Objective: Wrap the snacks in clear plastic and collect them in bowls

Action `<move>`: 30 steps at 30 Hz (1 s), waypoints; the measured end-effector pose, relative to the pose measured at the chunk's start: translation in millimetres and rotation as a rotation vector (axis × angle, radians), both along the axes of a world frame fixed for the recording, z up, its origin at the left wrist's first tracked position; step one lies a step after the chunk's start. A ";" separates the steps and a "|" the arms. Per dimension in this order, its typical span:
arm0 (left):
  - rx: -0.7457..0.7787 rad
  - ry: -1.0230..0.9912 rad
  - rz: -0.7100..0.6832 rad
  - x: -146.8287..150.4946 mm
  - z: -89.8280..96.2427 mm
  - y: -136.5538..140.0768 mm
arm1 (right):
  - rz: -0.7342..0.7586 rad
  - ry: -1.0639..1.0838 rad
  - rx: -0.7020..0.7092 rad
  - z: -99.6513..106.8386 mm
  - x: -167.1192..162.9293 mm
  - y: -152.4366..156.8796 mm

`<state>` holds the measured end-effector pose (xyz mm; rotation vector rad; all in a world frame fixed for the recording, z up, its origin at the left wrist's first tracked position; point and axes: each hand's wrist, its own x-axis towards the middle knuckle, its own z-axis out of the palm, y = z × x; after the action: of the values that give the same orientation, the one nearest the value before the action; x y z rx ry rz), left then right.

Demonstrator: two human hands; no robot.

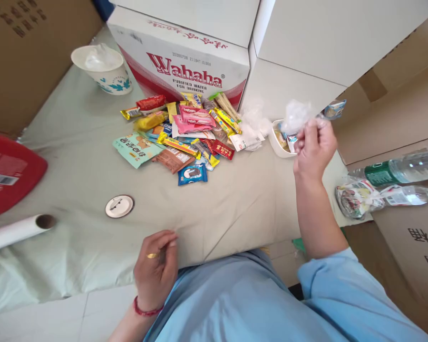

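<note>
My right hand (316, 145) pinches a crumpled clear plastic bag (298, 116) above a small white bowl (278, 143). Wrapped items lie inside the bowl, partly hidden by the bag and fingers. My left hand (157, 263), wearing a ring and a red bracelet, is at the front edge of the cloth-covered table (231, 209). Its fingers are curled in against the thumb, and nothing shows in them. A pile of packaged snacks (194, 121) spreads between the hands, farther back. A blue snack packet (192, 174) is at the pile's near edge.
Behind the snacks stands a Wahaha water carton (185, 61). A paper cup (109, 71) holding crumpled plastic is at the back left. A round pin badge (119, 206), a white tube (19, 232) and a red container (12, 173) occupy the left. Plastic bottles (410, 171) lie at the right.
</note>
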<state>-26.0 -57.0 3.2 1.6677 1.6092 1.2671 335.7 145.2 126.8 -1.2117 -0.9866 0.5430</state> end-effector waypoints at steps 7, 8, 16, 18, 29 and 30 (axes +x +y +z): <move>-0.764 -1.019 -0.232 52.2 35.9 45.3 | 0.558 0.551 -0.723 -52.1 -76.8 -116.3; -0.839 -1.150 -0.287 58.1 38.8 52.6 | 0.615 0.548 -0.771 -59.9 -85.3 -125.8; -0.820 -1.201 -0.261 62.2 29.6 60.9 | 0.608 0.140 -0.690 -80.5 -94.6 -143.1; -0.760 -1.178 -0.195 55.6 24.2 59.8 | 0.576 0.109 -0.664 -83.4 -88.3 -140.7; -0.950 -1.106 -0.291 63.4 41.9 58.0 | 0.607 0.040 -0.439 -76.7 -90.5 -146.7; -0.932 -1.105 -0.281 67.6 41.6 58.7 | 0.603 0.090 -0.455 -74.5 -92.9 -147.0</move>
<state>41.5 1.7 44.8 0.4066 0.9258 0.7935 242.8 -1.8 52.3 -1.2594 -1.1898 1.3428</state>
